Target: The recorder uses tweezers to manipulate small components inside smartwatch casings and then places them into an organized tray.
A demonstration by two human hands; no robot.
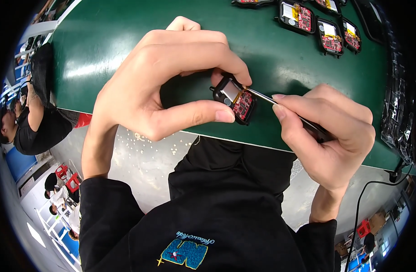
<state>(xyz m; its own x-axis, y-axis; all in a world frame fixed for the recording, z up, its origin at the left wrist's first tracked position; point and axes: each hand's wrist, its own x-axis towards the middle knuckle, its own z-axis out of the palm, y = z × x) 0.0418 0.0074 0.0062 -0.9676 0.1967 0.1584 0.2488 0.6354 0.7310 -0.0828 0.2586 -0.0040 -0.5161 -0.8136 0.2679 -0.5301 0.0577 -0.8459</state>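
Your left fingers [190, 114] pinch a small, open black plastic case [220, 94] holding a silver rectangular block [230, 90] and red circuit board [243, 106]. Below them, your black cloth shirt [230, 204] bears blue, yellow-edged embroidered lettering [185, 254]. Rightward, your right fingers [310, 108] pinch a slender silver metal tool [262, 96], tip at the case's edge. Beyond them lie similar open black cases [330, 37].

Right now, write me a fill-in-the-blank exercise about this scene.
The bare left hand holds a small black plastic case; its flat circuit board is coloured ____.
The bare right hand holds a slim silvery metal tool pointing toward the ____ hand.
The smooth, glossy tabletop is coloured ____.
Missing words: red; left; green.
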